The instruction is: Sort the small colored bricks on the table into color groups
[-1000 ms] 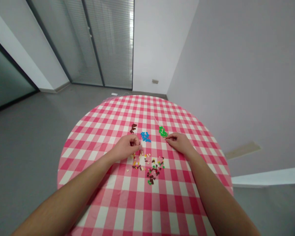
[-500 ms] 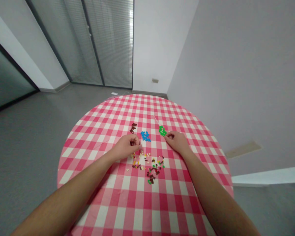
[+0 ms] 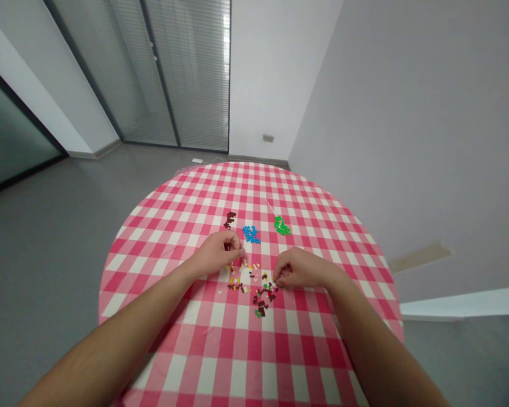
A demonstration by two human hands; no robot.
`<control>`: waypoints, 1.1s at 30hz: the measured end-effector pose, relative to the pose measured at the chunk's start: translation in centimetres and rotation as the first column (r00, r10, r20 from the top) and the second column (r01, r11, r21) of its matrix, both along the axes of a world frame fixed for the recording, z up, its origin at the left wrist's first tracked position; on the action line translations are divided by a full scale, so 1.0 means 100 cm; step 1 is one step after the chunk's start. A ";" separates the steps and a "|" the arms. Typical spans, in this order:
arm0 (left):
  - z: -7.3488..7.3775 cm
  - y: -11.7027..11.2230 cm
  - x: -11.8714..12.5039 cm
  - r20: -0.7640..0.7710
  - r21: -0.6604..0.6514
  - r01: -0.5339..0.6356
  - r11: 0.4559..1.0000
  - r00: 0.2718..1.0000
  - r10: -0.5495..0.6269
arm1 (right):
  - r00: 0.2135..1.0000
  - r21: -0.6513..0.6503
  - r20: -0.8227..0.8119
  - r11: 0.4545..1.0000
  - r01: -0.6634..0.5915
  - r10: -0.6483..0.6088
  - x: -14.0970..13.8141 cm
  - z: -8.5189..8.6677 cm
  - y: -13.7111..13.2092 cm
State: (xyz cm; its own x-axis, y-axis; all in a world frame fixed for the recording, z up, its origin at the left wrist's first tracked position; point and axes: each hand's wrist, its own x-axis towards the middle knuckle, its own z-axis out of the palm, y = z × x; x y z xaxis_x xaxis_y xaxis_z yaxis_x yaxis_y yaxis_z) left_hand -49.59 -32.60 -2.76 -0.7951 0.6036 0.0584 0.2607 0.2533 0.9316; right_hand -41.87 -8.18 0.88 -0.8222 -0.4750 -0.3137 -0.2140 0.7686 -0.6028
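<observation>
My left hand point(image 3: 219, 252) rests near the mixed pieces with its fingers curled together; what they hold, if anything, is too small to make out. My right hand point(image 3: 299, 267) is lowered over the right side of the mixed small building pieces point(image 3: 261, 305), fingertips pinched down among them. Those loose pieces are brown, green, yellow, white and red. Beyond the hands lie three sorted heaps: brown pieces point(image 3: 229, 220) at the left, blue pieces point(image 3: 251, 234) in the middle and green pieces point(image 3: 282, 225) at the right.
A round table point(image 3: 220, 356) wears a red-and-white checked cloth. A white wall point(image 3: 407, 141) stands close on the right. Glass doors with blinds point(image 3: 199, 73) are at the back left. A small white object point(image 3: 197, 160) lies on the floor behind the table.
My right hand has moved from the green heap down and toward me to the mixed pieces. The green heap is now fully uncovered. My left hand has stayed nearly still.
</observation>
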 end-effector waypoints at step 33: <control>0.002 0.001 0.000 0.015 -0.002 -0.003 1.000 1.000 0.003 | 0.943 -0.074 -0.266 0.979 0.188 -0.201 -0.009 -0.008 0.005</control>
State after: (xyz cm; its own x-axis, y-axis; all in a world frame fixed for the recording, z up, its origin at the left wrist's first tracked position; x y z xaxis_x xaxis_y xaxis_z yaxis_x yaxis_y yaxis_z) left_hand -49.54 -32.55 -2.59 -0.7976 0.6014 0.0455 0.2464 0.2561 0.9347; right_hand -42.74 -7.70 0.05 -0.9507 -0.3062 -0.0481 -0.2232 0.7839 -0.5794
